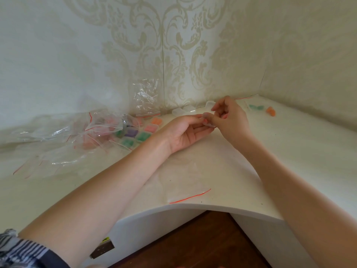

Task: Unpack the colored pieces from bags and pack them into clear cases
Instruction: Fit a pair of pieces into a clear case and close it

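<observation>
Two hands meet over the middle of the white table (222, 171), both working on one small clear case (208, 122) with an orange piece showing through it. The left hand (185, 132) lies palm up, its fingers curled under the case and its thumb on top. The right hand (229, 117) comes down from above and pinches the case's far edge between thumb and fingers, the other fingers loosely bent.

Just left of the hands sits a cluster of filled cases (137, 134) holding green, purple, pink and orange pieces, partly covered by a heap of crumpled clear bags (77, 132) with red seal strips. One bag (146, 99) leans upright against the patterned wall. Empty clear cases (183, 110) lie along the wall behind the hands. To the right, well apart, lie teal pieces (256, 107) and an orange piece (270, 111). A flat empty bag (183, 182) lies near the table's front edge, between the forearms.
</observation>
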`<action>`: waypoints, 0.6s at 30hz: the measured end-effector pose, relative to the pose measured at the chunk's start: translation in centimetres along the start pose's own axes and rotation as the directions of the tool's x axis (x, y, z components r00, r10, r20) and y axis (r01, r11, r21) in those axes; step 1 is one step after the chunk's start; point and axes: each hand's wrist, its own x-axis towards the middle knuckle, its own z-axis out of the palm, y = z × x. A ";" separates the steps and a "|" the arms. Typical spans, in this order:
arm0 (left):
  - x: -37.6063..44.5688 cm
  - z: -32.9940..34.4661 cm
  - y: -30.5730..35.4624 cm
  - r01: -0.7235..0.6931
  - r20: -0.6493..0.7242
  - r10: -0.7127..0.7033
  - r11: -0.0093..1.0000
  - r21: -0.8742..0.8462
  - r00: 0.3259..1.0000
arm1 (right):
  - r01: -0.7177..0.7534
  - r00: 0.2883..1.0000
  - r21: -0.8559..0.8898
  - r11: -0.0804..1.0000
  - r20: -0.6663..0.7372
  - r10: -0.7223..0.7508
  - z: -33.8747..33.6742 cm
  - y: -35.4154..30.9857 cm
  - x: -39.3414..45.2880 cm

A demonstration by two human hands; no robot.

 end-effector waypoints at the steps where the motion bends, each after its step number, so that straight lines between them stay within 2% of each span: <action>1: 0.0 0.1 0.0 0.001 0.004 -0.001 1.000 0.007 1.000 | 0.001 1.000 -0.003 1.000 -0.001 -0.001 0.0 0.0 0.0; 5: -0.3 0.3 0.2 -0.003 0.015 0.003 1.000 0.001 1.000 | -0.039 0.999 0.060 0.997 0.034 0.037 0.2 -0.4 -0.1; 10: 0.0 0.1 0.2 -0.047 -0.128 0.043 0.998 -0.031 0.991 | -0.206 0.977 0.324 0.923 0.116 0.177 0.3 -0.8 0.3; 12: 0.1 0.0 0.2 -0.055 -0.161 0.046 0.997 -0.052 0.986 | -0.239 0.971 0.378 0.894 0.122 0.208 0.1 -0.7 0.5; 15: 0.4 -0.1 0.3 -0.062 -0.204 0.047 0.996 -0.068 0.978 | -0.210 0.978 0.396 0.894 0.098 0.187 0.2 -0.5 0.4; 18: 0.5 -0.3 0.4 -0.073 -0.212 0.059 0.996 -0.058 0.975 | -0.177 0.982 0.426 0.887 0.017 0.188 0.0 -0.2 0.3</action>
